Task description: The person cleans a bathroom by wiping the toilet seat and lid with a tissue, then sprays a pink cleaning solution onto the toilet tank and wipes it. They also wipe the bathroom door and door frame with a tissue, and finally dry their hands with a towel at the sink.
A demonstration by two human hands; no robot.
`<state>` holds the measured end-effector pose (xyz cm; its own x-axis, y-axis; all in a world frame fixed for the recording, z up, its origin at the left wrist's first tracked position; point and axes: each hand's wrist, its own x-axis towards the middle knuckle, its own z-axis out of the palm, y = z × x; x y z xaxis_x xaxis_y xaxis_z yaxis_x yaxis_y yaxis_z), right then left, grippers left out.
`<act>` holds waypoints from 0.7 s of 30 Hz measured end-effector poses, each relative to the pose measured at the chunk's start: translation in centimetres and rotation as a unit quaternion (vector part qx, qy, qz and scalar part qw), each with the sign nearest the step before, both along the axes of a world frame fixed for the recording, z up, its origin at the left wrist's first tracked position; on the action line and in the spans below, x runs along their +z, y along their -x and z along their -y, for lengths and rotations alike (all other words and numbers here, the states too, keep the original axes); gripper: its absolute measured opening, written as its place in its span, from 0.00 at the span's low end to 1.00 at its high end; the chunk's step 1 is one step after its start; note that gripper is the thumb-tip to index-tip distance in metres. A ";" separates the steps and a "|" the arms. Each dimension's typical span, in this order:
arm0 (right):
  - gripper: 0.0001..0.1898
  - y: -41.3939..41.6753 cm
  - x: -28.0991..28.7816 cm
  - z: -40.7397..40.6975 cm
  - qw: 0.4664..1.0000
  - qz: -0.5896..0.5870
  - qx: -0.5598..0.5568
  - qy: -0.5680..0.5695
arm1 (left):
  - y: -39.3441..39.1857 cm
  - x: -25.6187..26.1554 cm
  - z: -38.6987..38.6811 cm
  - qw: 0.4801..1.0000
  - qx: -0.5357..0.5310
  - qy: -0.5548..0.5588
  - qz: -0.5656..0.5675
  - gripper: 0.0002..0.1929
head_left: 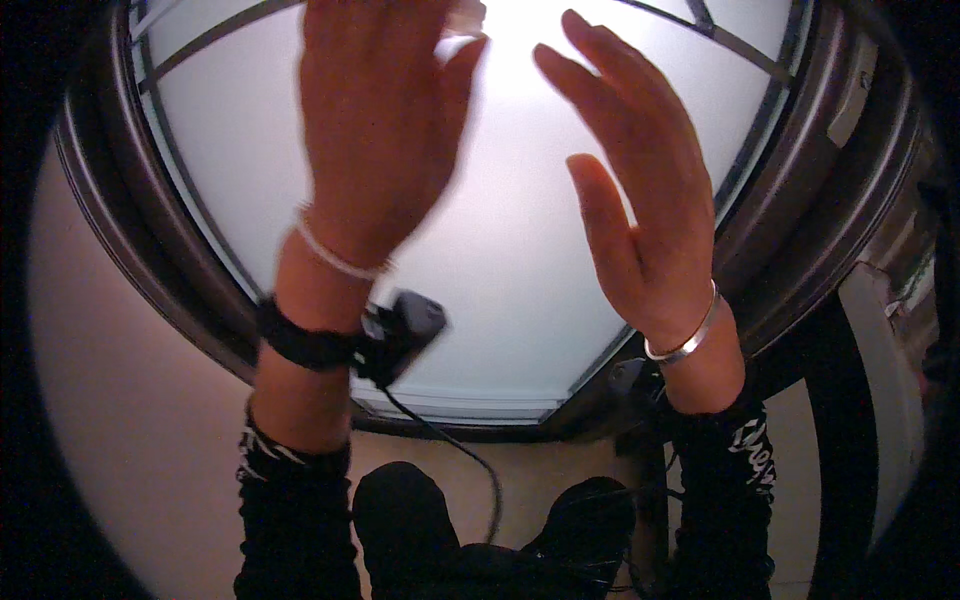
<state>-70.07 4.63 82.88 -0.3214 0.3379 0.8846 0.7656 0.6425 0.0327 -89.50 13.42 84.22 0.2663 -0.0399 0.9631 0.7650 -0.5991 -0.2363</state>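
Note:
My left hand (382,112) reaches up over a bright white panel (510,315), back of the hand towards me; its fingertips run past the top edge of the view. A pale object (466,19) shows beside its fingers, too overexposed to name, and whether the hand grips it is unclear. My right hand (645,172) hovers over the panel's right part, fingers apart and bent, holding nothing. A thin bracelet (337,259) and a black strap with a small camera-like device (409,322) circle the left wrist. A silver bangle (686,345) is on the right wrist.
A dark, glossy frame (180,262) curves around the panel, with dark strips (217,41) crossing its far part. A black cable (457,442) hangs from the left wrist device towards my lap. My knees (401,495) are below the near edge. Light floor (127,375) lies at the left.

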 end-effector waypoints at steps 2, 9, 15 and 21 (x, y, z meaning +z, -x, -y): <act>0.20 -0.4 -2.8 -4.0 0.999 0.007 0.027 -0.024 | -3.4 -4.5 -2.6 0.988 -0.085 0.130 0.018 0.23; 0.11 2.7 -16.5 -11.9 0.963 0.124 -0.084 0.223 | -1.8 -24.1 -11.8 0.847 -0.260 0.235 -0.399 0.19; 0.19 3.3 -8.1 -36.3 0.991 0.108 -0.038 0.070 | 0.9 -10.0 -34.5 0.931 -0.173 0.206 -0.245 0.20; 0.20 2.9 0.6 -62.5 0.993 0.042 -0.026 -0.111 | -3.7 -0.8 -61.9 0.962 -0.261 -0.076 0.001 0.09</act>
<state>-72.96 67.15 83.47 -0.3846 0.1559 0.9098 0.7864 0.5714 0.2345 -85.80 75.34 83.39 0.1703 -0.3089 0.9357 0.3688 -0.8606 -0.3513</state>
